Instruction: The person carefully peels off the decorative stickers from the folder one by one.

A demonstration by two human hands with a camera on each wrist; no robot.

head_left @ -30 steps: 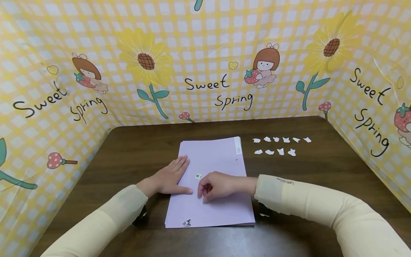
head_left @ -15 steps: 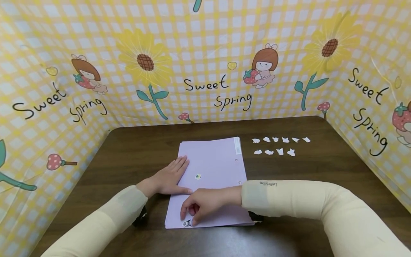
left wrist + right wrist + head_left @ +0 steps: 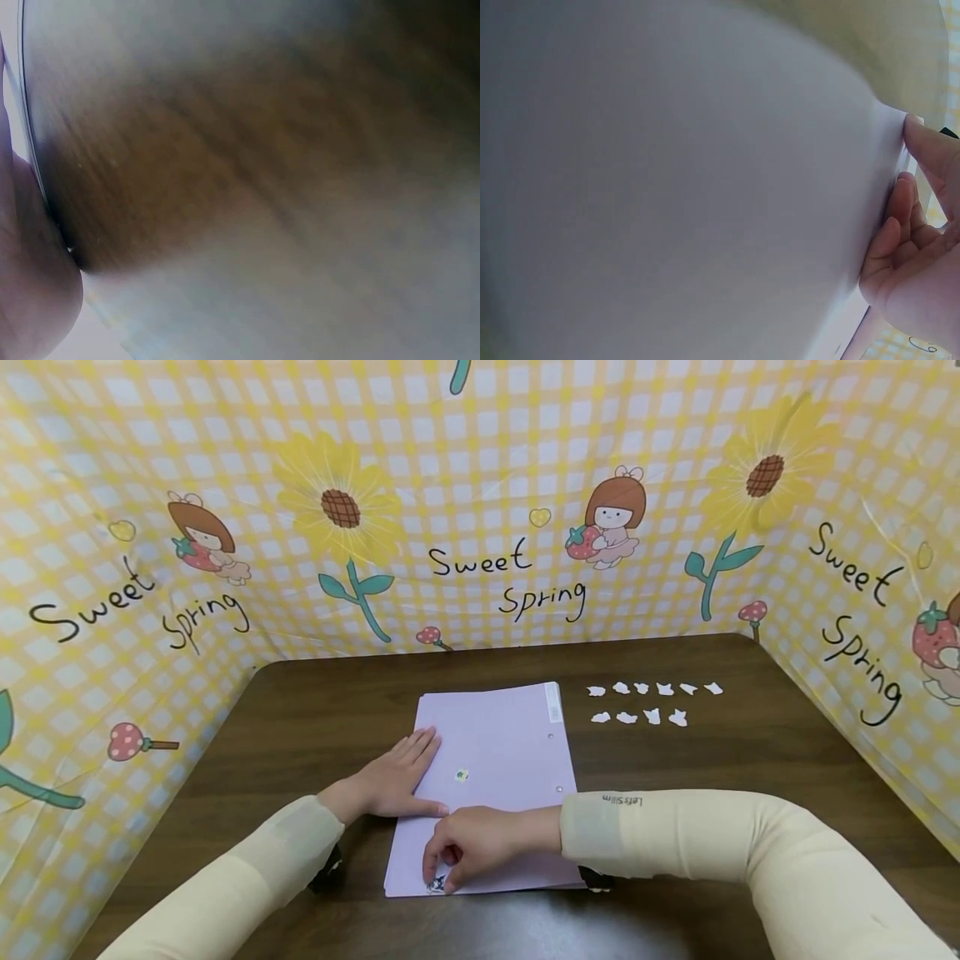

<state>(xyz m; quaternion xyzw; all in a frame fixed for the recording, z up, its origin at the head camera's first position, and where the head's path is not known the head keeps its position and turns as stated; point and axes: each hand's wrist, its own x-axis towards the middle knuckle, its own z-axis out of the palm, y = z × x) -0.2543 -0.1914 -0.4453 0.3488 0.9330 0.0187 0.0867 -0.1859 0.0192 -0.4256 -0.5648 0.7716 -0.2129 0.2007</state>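
Note:
A lilac folder [image 3: 491, 735] lies flat on the table, with a barcode label at its top right. My left hand [image 3: 397, 777] rests palm down on its left edge, fingers straight and thumb out over the cover. At the bottom left corner is a small black-and-grey cartoon sticker [image 3: 437, 883]. My right hand [image 3: 476, 842] has its thumb and index finger at the two sides of that sticker, the other fingers curled under. In the right wrist view the thumb [image 3: 926, 142] reaches down to the cover. A small sticker with green and yellow [image 3: 461, 775] sits mid-cover.
Several small white cut-out pieces [image 3: 664, 690] lie in two rows on the dark wooden table [image 3: 322, 693], right of the folder. A yellow checked cloth [image 3: 480, 485] surrounds the table at the back and sides.
My right hand has moved from beside the green-and-yellow sticker down to the black-and-grey one, and its thumb and index finger have come closer around it. The left hand stays put.

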